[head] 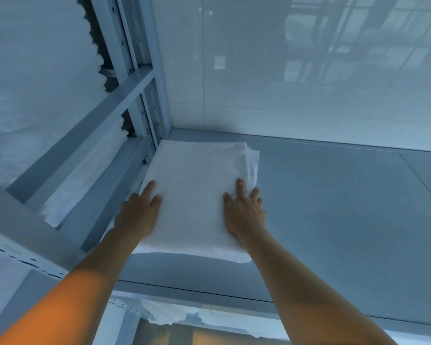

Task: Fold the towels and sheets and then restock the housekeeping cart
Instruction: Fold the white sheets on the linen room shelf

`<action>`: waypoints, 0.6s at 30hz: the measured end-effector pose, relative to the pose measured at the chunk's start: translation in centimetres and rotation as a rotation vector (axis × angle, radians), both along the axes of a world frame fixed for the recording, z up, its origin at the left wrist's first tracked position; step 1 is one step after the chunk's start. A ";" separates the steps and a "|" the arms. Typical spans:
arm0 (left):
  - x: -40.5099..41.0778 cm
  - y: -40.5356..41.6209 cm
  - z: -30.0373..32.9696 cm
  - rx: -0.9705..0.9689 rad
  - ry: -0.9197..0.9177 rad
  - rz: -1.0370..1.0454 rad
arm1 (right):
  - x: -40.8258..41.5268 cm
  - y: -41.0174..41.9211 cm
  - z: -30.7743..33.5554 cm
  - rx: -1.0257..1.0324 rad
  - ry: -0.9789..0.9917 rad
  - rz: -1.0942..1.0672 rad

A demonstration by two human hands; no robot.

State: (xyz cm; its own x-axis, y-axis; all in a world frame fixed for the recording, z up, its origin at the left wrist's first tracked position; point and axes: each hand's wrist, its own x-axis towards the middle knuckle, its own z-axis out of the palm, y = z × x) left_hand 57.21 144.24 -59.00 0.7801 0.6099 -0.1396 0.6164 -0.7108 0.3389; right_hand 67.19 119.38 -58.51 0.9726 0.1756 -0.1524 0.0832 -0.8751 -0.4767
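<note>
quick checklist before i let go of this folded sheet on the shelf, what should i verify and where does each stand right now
1. Folded sheet lies flat on the shelf: ok.
2. Far corner tucked into the back left corner by the upright post: ok.
3. Near edge fully on the shelf, not over the front lip: ok, it stops short of the lip.
4. Layers squared up: not ok, loose edges stick out at the far right side.
5. Left hand and right hand rest flat on top with straight fingers, free to lift: ok.
6. Whether the right hand's fingers are caught in the loose layers: cannot tell.
</note>
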 end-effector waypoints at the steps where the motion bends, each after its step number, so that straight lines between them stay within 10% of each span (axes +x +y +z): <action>1: 0.1 -0.5 0.5 0.064 0.013 -0.009 | 0.1 -0.4 -0.1 0.010 -0.001 0.008; 18: 6.3 -29.1 1.4 0.211 -0.057 -0.482 | 1.4 -29.2 -4.7 -0.194 -0.167 0.068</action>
